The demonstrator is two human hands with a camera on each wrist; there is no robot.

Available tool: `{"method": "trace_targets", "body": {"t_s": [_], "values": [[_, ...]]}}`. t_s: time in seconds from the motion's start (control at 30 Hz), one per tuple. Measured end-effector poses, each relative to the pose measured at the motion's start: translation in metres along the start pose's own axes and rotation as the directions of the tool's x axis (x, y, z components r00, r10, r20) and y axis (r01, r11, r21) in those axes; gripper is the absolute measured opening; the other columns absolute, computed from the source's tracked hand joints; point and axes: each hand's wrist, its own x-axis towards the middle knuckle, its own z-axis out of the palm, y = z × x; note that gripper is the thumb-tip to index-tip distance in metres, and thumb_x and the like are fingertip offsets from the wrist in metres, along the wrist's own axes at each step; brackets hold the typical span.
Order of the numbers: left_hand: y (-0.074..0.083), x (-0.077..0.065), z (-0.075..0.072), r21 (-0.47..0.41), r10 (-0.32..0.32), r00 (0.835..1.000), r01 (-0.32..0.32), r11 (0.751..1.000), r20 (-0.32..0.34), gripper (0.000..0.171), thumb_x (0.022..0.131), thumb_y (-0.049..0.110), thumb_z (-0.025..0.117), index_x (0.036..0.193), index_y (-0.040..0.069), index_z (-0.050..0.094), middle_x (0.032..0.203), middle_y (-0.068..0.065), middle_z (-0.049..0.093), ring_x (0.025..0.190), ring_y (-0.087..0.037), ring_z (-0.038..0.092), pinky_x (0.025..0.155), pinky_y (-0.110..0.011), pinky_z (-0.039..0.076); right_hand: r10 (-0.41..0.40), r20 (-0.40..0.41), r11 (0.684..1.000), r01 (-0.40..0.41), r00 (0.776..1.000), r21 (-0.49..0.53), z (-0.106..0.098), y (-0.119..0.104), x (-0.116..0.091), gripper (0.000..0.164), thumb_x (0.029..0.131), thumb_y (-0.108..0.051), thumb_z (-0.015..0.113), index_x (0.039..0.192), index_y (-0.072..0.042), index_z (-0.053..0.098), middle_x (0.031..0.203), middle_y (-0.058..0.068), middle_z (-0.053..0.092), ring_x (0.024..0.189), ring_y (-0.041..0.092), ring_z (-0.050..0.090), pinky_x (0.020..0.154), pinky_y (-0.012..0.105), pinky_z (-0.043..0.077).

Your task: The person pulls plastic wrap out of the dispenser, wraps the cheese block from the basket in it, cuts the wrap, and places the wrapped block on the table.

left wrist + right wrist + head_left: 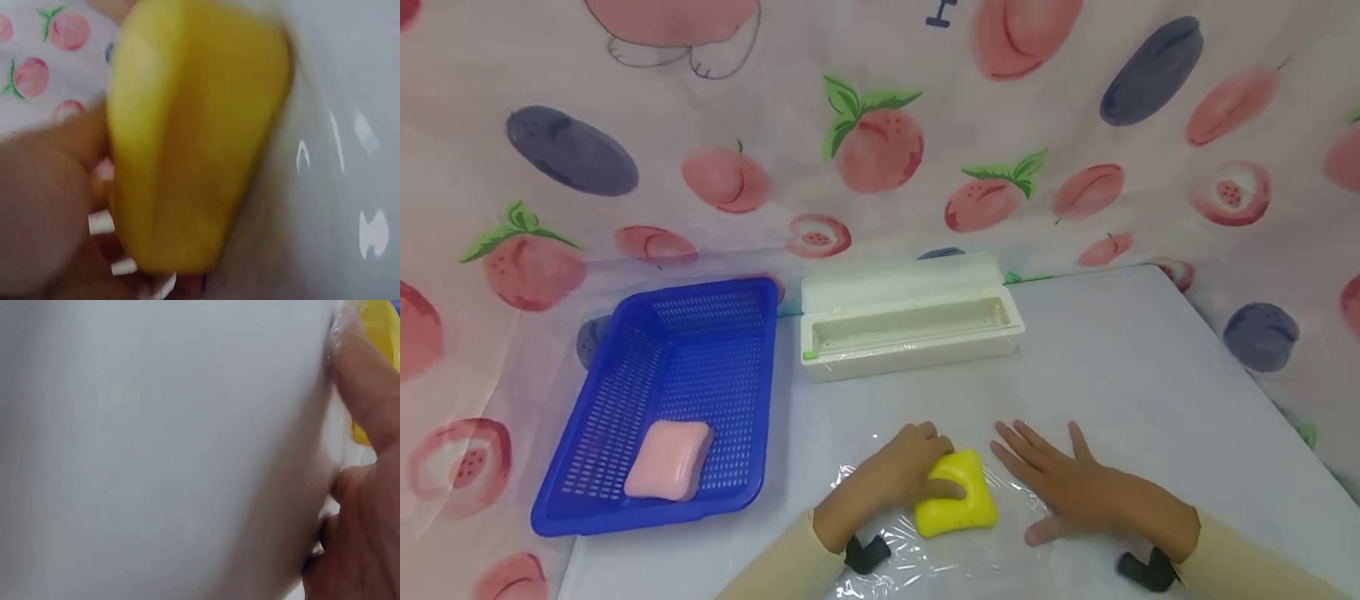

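In the head view my left hand (910,467) holds a yellow bar of soap (958,512), thumb over its top and fingers round its far side. Up close in the left wrist view, the yellow soap (200,137) is blurred. Beneath it lies a sheet of clear plastic film (902,542), creased and shiny. My right hand (1075,492) rests palm down with fingers spread, at the film's right part. From the right wrist, the fingers (369,381) show against the white table, a corner of the yellow soap beyond them.
A blue plastic basket (767,400) stands at the left, with a pink bar of soap (662,458) in its near end. Behind the hands sits a long white box (917,346) with its lid raised. A fruit-print cloth (925,225) hangs along the table's back.
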Motion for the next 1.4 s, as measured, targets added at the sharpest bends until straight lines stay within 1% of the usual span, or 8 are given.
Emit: {"method": "trace_targets", "body": {"t_s": [0.13,0.3,0.53,0.77,0.9,1.03,1.2,1.4], "values": [[0.003,0.001,0.000,0.041,-0.044,0.999,0.045,0.998,-0.028,0.058,0.085,0.056,0.078,0.125,0.019,0.059,0.110,0.005,0.061,0.097,-0.012,0.054,0.087,-0.026,0.052,-0.040,-0.008,0.999,0.040,0.999,0.015,-0.003,0.002,0.003,0.123,0.069,-0.086,0.062,0.165,-0.028,0.010,0.174,-0.001,-0.006,0.160,0.036,0.000,0.102,0.088,-0.007],[0.012,0.009,0.001,0.053,0.002,1.000,-0.001,0.999,-0.031,0.052,0.085,0.053,0.079,0.116,0.019,0.056,0.096,0.007,0.057,0.086,-0.010,0.050,0.073,-0.021,0.046,-0.011,-0.019,1.000,0.011,1.000,0.014,-0.002,0.009,-0.005,0.123,0.069,-0.086,0.062,0.165,-0.029,0.012,0.174,-0.001,-0.003,0.160,0.036,0.004,0.102,0.089,-0.004],[0.015,0.009,0.006,0.049,-0.031,0.999,0.032,0.998,-0.020,0.049,0.085,0.053,0.078,0.116,0.021,0.058,0.097,0.008,0.055,0.087,-0.010,0.048,0.074,-0.020,0.046,0.002,-0.093,1.000,-0.005,0.996,-0.028,0.005,0.008,-0.018,0.118,0.070,-0.089,0.057,0.164,-0.033,0.015,0.174,-0.006,0.003,0.159,0.032,0.012,0.104,0.088,0.009],[0.020,0.009,0.006,0.060,-0.033,0.999,0.034,0.998,-0.017,0.049,0.084,0.051,0.080,0.114,0.018,0.060,0.098,0.006,0.056,0.088,-0.011,0.047,0.073,-0.020,0.043,0.017,-0.202,0.986,-0.049,0.979,-0.156,0.017,0.017,-0.033,0.115,0.070,-0.095,0.046,0.164,-0.034,0.020,0.174,-0.001,0.010,0.154,0.039,0.023,0.104,0.080,0.033],[0.019,0.009,0.008,0.061,-0.041,0.999,0.042,0.997,-0.027,0.053,0.083,0.053,0.081,0.116,0.017,0.061,0.101,0.005,0.057,0.090,-0.011,0.048,0.074,-0.021,0.044,0.024,-0.221,0.983,-0.063,0.975,-0.172,0.019,0.016,-0.040,0.110,0.073,-0.093,0.046,0.163,-0.036,0.021,0.172,-0.003,0.016,0.154,0.035,0.027,0.107,0.073,0.037],[0.016,0.004,0.010,0.040,-0.042,0.998,0.044,0.998,-0.048,0.058,0.084,0.055,0.078,0.124,0.017,0.059,0.108,0.003,0.060,0.095,-0.012,0.053,0.082,-0.022,0.049,-0.045,-0.211,0.983,0.005,0.976,-0.185,0.018,0.013,-0.045,0.095,0.081,-0.087,0.049,0.161,-0.041,0.025,0.170,-0.009,0.023,0.153,0.028,0.031,0.112,0.065,0.039],[0.017,-0.017,0.001,-0.039,-0.051,0.995,0.048,0.998,-0.081,0.062,0.091,0.053,0.072,0.138,0.015,0.055,0.124,0.000,0.059,0.103,-0.010,0.057,0.098,-0.025,0.053,-0.164,-0.193,0.979,0.136,0.967,-0.151,0.014,0.012,-0.050,0.060,0.089,-0.077,0.053,0.143,-0.050,0.048,0.147,-0.023,0.053,0.128,0.010,0.057,0.103,0.047,0.054],[0.012,-0.075,-0.008,0.051,-0.033,0.993,0.039,0.998,-0.116,0.026,0.093,0.038,0.075,0.110,0.021,0.066,0.102,0.008,0.055,0.090,-0.004,0.049,0.082,-0.017,0.050,-0.268,-0.185,0.961,0.275,0.945,0.009,0.011,0.011,-0.050,0.031,0.089,-0.066,0.064,0.116,-0.050,0.063,0.114,-0.032,0.059,0.095,-0.003,0.056,0.085,0.027,0.060]]}}
